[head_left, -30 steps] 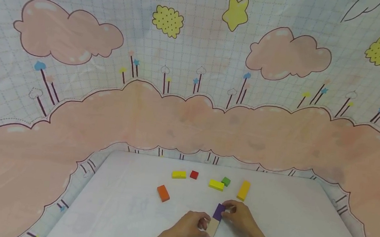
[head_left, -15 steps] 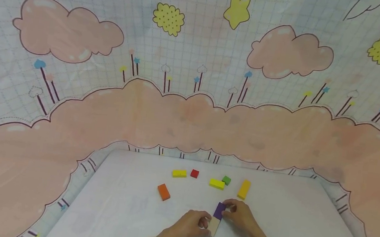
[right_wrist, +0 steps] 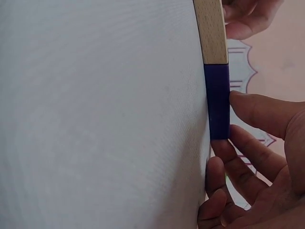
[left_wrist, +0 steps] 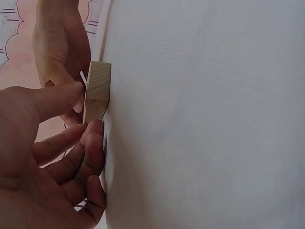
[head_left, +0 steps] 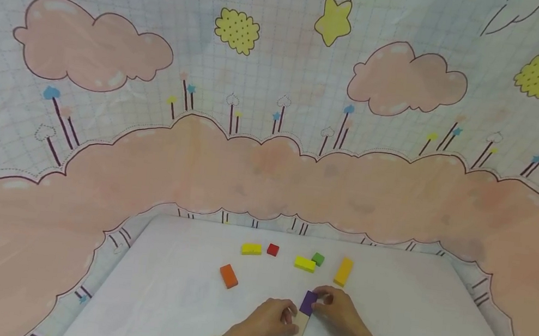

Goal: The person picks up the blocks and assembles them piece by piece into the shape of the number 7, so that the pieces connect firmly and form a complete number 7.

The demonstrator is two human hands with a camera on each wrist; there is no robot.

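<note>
A plain wooden block (head_left: 303, 321) and a purple block (head_left: 308, 303) lie end to end on the white table, forming one straight bar. In the right wrist view, the purple block (right_wrist: 218, 101) meets the plain wooden block (right_wrist: 212, 33) with only a thin seam between them. My left hand (head_left: 264, 319) pinches the plain block at its near end, thumb near the top and fingers at the side. At the far end, my right hand (head_left: 340, 310) pinches the purple block between thumb and fingers. The left wrist view shows the plain block's grained end face (left_wrist: 98, 81).
Beyond the hands lie an orange block (head_left: 228, 276), a yellow block (head_left: 251, 249), a red cube (head_left: 273, 250), another yellow block (head_left: 305, 264) close to a green cube (head_left: 318, 259), and a yellow-orange block (head_left: 343, 271). A patterned cloth (head_left: 268, 179) hangs behind the table (head_left: 152, 298).
The head view has shifted slightly. Both hands stay on the two blocks, which keep their end-to-end position on the table.
</note>
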